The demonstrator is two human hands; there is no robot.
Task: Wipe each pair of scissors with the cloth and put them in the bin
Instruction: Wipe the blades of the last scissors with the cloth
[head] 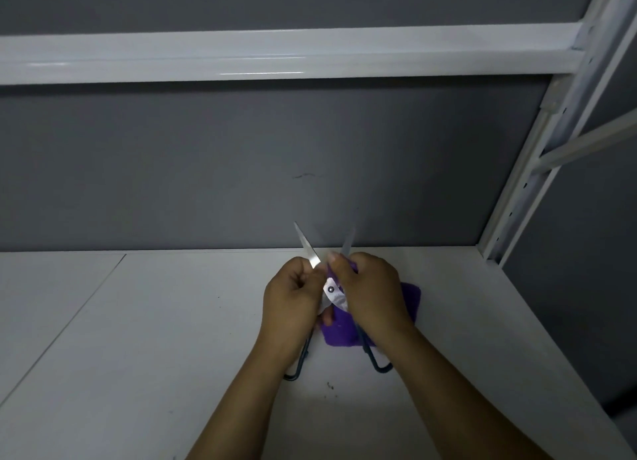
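We hold the scissors (pixel 331 289) spread open above the worktop (pixel 172 321), tips aimed up and away from us and the dark handle loops (pixel 379 362) trailing back under our wrists, so each blade's long axis runs from near us toward the back wall. Our left hand (pixel 293 297) is clenched around the base of the left-hand blade (pixel 306 247), just beside the pivot. Our right hand (pixel 372 294) pinches the purple cloth (pixel 339 330) around the lower part of the right-hand blade (pixel 348 242), which looks blurred. The rest of the cloth hangs below both hands. The bare length of that blade lies straight beyond the right fingers (pixel 336 260), so we judge that the coming stroke is the right hand's: a slide outward along the blade toward its tip while the left hand steadies the pair. No bin shows in this view.
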